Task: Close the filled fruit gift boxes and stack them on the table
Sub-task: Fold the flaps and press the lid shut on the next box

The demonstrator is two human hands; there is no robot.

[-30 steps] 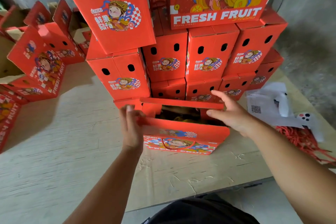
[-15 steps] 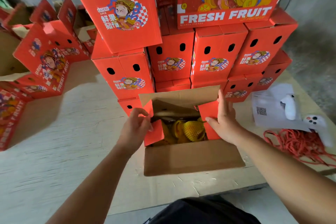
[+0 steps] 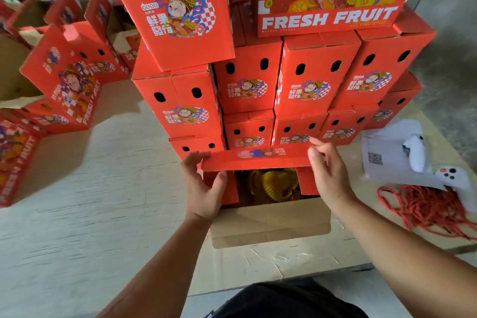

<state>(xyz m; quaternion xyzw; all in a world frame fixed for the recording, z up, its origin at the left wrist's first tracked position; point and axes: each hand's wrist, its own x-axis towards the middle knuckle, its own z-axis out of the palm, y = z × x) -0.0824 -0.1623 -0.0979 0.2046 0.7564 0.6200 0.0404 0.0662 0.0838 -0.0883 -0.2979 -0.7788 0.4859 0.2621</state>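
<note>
An open red gift box (image 3: 271, 224) is seen on the desk (image 3: 90, 214), directly in front of a stack of closed boxes (image 3: 304, 85). Its far flap (image 3: 258, 159) is held nearly level over the opening by both hands. The left end of that flap is gripped by the left hand (image 3: 204, 188), with the fingers laid over its top edge and the thumb under it, against the folded-in left side flap (image 3: 227, 188). The right end is pinched by the right hand (image 3: 327, 173) between the thumb and curled fingers. The right side flap (image 3: 308, 181) is also folded inward. The near flap, plain brown on its inner face, is left lying open toward the person. Yellow fruit in mesh sleeves (image 3: 271, 184) can be seen through the gap between the flaps.

The stack behind is built in several tiers, each box marked with a cartoon figure and oval holes; the words FRESH FRUIT are printed on the topmost box (image 3: 327, 8). More red boxes (image 3: 67, 80), some with flaps up, are placed at the left of the desk. At the right, a sheet of paper (image 3: 382, 160) with a printed code, two white controllers (image 3: 415, 152) and a heap of red cord (image 3: 423, 206) are found.
</note>
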